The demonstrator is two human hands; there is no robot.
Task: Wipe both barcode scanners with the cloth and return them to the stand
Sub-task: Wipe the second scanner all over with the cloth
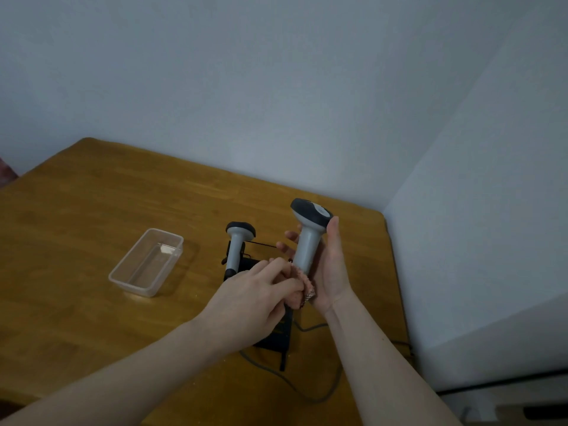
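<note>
Right hand: the right hand (330, 265) stands edge-up with fingers nearly straight, cradling the handle of a grey pistol-shaped barcode scanner with a black head (308, 232); fingertips (285, 241) show past the handle's far side, curling lightly round it.
Left hand: the left hand (261, 290) has its fingers bunched round a small pinkish patterned cloth (305, 285), pressing it against the bottom end of the held scanner's handle.
Hands together: the two hands meet at the handle's base, the cloth between them.
Held scanner: upright, head uppermost and tilted away, raised above the stand.
Stand: a black stand (278, 332) sits under and just behind the left hand, mostly hidden by it.
Second scanner: a matching grey and black scanner (236, 247) stands upright in the stand, just beyond the left hand's knuckles.
Cable: a grey cable (307, 392) trails from the stand between the forearms.
Container: a clear rectangular plastic tub (147, 261) lies well left of the left hand.
Surface: a wooden table (92, 210) carries everything.
</note>
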